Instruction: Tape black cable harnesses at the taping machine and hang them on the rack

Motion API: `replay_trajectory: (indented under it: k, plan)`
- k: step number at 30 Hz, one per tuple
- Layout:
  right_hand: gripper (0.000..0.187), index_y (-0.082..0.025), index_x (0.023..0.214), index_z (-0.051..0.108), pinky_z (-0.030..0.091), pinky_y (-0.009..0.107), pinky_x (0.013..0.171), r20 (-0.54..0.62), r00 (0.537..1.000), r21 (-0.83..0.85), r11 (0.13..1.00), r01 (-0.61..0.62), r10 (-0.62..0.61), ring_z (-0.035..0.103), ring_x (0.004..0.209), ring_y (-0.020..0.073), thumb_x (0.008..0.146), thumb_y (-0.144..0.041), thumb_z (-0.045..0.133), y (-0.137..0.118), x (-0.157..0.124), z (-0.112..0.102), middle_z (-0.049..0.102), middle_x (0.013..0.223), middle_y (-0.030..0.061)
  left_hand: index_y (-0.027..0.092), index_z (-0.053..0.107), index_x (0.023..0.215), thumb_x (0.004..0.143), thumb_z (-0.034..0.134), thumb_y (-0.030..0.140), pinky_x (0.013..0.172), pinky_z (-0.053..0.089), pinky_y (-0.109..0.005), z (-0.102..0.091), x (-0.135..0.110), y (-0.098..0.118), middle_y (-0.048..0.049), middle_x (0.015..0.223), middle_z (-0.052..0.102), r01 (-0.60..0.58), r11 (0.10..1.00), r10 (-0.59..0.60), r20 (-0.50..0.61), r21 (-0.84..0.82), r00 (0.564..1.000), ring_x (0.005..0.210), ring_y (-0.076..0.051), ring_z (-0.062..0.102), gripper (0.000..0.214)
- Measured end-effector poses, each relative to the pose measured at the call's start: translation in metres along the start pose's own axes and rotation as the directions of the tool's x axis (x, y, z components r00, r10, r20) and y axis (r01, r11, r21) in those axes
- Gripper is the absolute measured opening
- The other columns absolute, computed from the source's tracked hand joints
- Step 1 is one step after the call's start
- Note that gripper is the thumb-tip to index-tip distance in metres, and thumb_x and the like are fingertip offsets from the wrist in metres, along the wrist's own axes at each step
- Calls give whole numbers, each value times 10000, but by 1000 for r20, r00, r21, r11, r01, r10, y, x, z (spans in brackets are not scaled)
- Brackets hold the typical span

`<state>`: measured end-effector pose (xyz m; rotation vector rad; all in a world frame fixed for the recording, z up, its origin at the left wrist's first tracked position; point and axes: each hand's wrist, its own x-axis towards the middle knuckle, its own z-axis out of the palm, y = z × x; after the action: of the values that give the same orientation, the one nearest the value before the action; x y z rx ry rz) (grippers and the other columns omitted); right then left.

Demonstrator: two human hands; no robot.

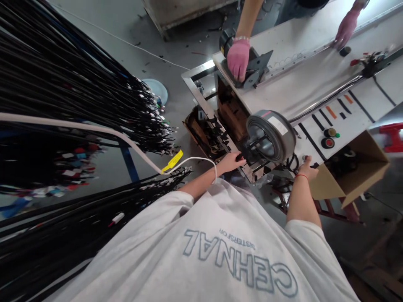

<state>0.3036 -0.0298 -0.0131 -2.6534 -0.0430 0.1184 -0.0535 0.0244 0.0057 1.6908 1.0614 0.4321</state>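
Observation:
My left hand (231, 163) is at the near corner of the metal frame (201, 93), its fingertips pinched on a small strip of black tape (238, 158). More short black tape pieces (219, 130) stick along this frame edge. Right of that hand, a large grey roll (277, 134) with a white label sits on a spindle. My right hand (308, 168) is at the table's front edge, fingers curled beside a small red button; a dark bit shows at its fingers, too small to name.
Across the white table (302, 88), a co-worker's pink-gloved hands (238, 58) are at a metal bracket. A cardboard box (359, 167) stands below the table at right. Bundles of black cables (78, 79) hang at left. A white cord (119, 134) with a yellow tag crosses before me.

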Motion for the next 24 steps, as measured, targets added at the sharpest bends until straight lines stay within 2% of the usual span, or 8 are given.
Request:
replay_trajectory:
  k: [3,6,8,10,11,16,20,24]
  plan:
    - [610,-118,1066,566,455,485,1003,-10,1000,-3,1000,-24,24,571,1172,373,803,-669,572,-2,-3,-2,602,1183,264,152,604,791,836,602,318,692,420,-269,2,7,2,-30,748,627,1,1000,0,-23,18,1000,692,-164,548,173]
    - [635,-116,1095,558,443,485,1015,-4,1000,-7,999,-31,31,562,1184,374,799,-677,570,-4,-4,-3,600,1193,267,150,613,777,835,595,325,680,432,-274,2,9,-7,-32,738,632,21,999,-21,-4,40,1000,687,-169,560,184]
    - [637,-120,1094,558,444,479,1013,1,999,3,999,-45,45,565,1180,370,804,-687,555,-5,-5,-3,602,1191,266,153,621,755,827,599,345,645,431,-262,2,6,-19,-20,694,629,52,998,-57,119,43,991,658,-164,561,206]
    - [646,-119,1093,557,445,481,1010,0,998,13,998,-63,63,566,1179,369,817,-703,519,-6,-6,-3,600,1190,273,158,626,744,795,625,339,613,424,-245,0,0,-33,-10,673,630,86,994,-100,269,65,958,635,-156,562,188]
    - [659,-114,1098,555,443,484,1011,1,998,14,997,-69,69,564,1182,372,819,-709,509,-6,-6,-4,597,1193,279,160,628,752,776,637,321,609,423,-240,-2,-4,-40,-10,684,637,97,991,-120,304,90,945,637,-155,565,163]
    - [679,-96,1149,538,432,467,1030,24,999,4,999,-45,45,542,1212,374,794,-671,595,-6,-8,-6,586,1218,282,153,633,807,821,564,345,666,435,-257,-14,-33,-57,-49,769,659,128,967,-168,170,222,971,712,-177,582,204]
    - [640,-122,1126,540,429,490,1032,16,999,20,999,-42,42,543,1210,375,809,-678,573,-6,-9,-7,597,1211,262,147,646,880,888,474,442,677,433,-254,-21,-53,-51,-43,792,658,135,980,-157,152,148,976,740,-176,585,342]
    - [655,-126,1121,535,432,512,1023,26,996,24,996,-83,83,550,1199,380,830,-712,501,-7,-10,-8,587,1227,267,148,627,837,883,488,453,660,419,-251,-20,-63,-45,-28,754,630,126,984,-140,109,124,984,696,-159,551,339]
